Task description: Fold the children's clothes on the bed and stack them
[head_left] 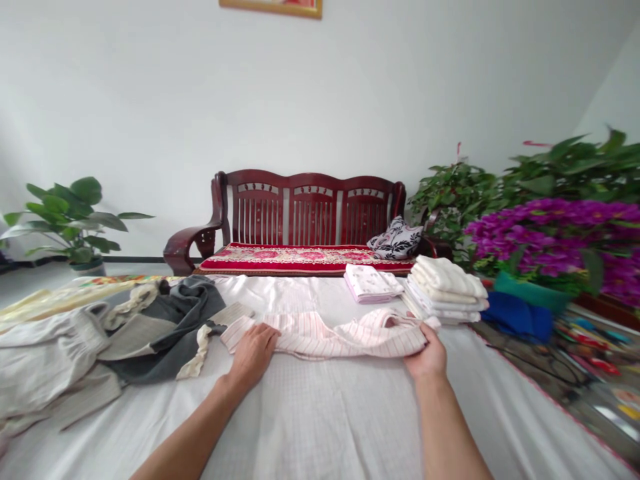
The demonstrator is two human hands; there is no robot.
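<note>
A pale pink striped garment [325, 337] lies stretched from side to side on the white sheet [320, 413], loosely folded and bunched at its right end. At its left end, my left hand [256, 348] presses down with the fingers together and bent on the cloth. My right hand [427, 353] grips the right end, its thumb on top and its other fingers partly hidden. Just left of my left hand is a heap of dark grey clothing [185, 320] with cream ruffles. A light grey garment [50, 353] lies farther left.
Behind my right hand stands a stack of folded white cloths [445, 293], beside a folded white-and-lilac cloth [373, 283]. A wooden bench [310, 207] is at the back. Purple flowers [555, 240], a blue cloth [517, 317] and scattered tools [595, 343] lie beyond the right edge.
</note>
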